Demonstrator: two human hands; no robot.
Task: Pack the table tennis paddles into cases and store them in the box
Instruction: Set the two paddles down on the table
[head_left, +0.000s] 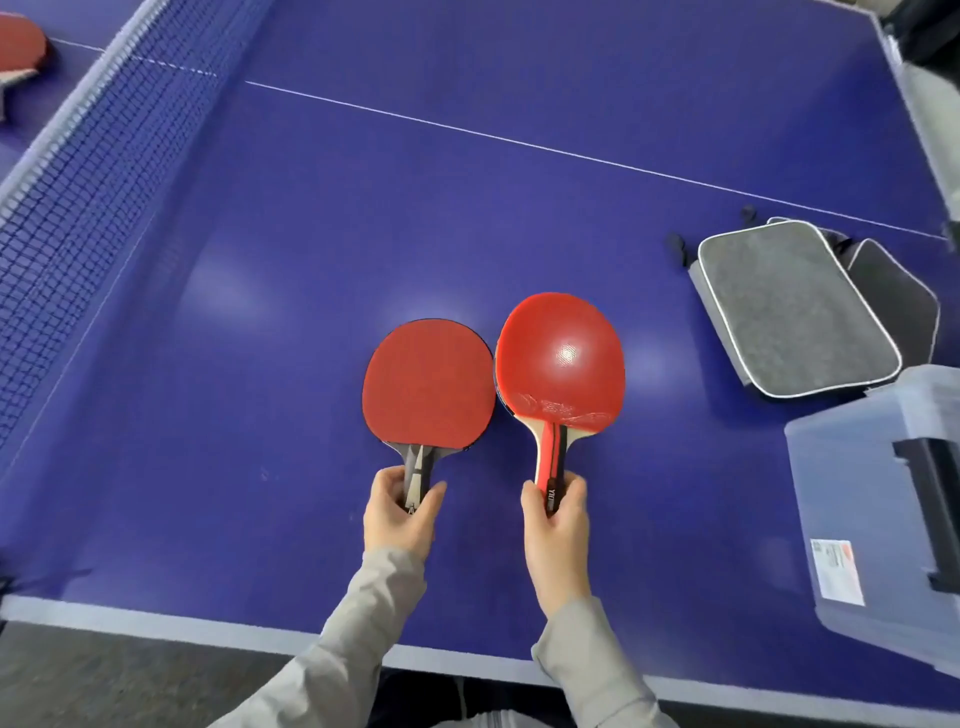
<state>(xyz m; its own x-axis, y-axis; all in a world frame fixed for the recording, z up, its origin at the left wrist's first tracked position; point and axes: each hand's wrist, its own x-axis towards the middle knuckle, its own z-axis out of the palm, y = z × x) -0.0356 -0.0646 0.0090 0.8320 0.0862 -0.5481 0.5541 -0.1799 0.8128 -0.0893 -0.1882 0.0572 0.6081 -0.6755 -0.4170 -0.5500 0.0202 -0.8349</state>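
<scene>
On the near half of a blue table tennis table (311, 234), a person's left hand (400, 512) grips the handle of a dark-red paddle (428, 384) while the right hand (556, 525) grips the handle of a brighter red paddle (561, 358), the two blades side by side and almost touching. To the right lie grey cases (795, 312), with a clear plastic box (878, 504) nearer at the table's right edge; a third paddle (18, 49) rests beyond the net (72, 156), far left.
</scene>
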